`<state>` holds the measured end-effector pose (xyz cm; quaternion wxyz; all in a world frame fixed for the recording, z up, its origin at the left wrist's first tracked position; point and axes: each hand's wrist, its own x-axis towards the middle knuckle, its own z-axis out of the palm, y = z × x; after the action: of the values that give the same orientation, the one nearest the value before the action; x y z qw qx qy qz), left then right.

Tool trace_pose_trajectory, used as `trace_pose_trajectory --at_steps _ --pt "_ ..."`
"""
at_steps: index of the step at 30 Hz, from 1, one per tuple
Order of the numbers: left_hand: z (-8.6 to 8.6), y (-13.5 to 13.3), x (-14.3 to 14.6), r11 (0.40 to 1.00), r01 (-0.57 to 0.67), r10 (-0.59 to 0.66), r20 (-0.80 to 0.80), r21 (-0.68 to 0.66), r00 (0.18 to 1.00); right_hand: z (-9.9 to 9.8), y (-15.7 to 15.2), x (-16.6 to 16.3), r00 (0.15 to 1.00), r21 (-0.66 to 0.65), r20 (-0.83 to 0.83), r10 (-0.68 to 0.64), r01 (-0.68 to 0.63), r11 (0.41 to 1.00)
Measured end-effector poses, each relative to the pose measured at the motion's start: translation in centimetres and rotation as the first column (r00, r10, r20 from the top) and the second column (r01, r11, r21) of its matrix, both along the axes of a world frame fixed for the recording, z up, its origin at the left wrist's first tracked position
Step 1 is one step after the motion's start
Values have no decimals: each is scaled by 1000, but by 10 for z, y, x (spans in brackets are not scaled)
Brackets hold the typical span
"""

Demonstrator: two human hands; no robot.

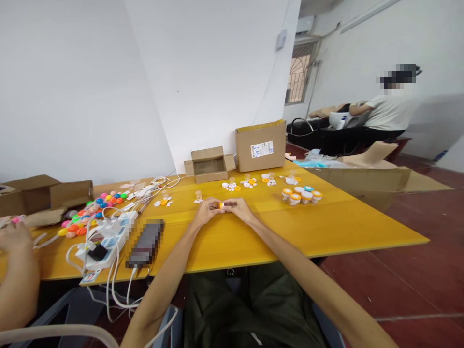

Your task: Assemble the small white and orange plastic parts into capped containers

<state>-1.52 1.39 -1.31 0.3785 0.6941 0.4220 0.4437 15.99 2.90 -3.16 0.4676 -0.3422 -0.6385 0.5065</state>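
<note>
My left hand (208, 211) and my right hand (239, 210) meet above the table's middle, fingers closed from both sides on a small orange-and-white round piece (221, 205). The fingers cover most of it, so its exact kind is hidden. Just beyond my hands lie small piles of white and orange round parts (237, 188), with little clear cups (232, 180) among them. Nearest my left hand is a clear cup with white bits (198, 195). To the right of my right hand stands a cluster of small clear jars with orange, white and blue lids (306, 195).
A small open carton (209, 166) and a taller cardboard box (261, 147) stand at the back. On the left are a power strip (112, 241) with cables, a phone (145, 242), colourful plastic balls (97, 209) and a co-worker's arm (18, 270). Another person (391, 108) sits far right.
</note>
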Motion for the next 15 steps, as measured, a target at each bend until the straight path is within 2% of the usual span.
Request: trace_pose_trajectory --at_steps 15 --pt "-1 0 0 998 20 -15 -86 57 996 3 -2 2 1000 -45 -8 13 -13 999"
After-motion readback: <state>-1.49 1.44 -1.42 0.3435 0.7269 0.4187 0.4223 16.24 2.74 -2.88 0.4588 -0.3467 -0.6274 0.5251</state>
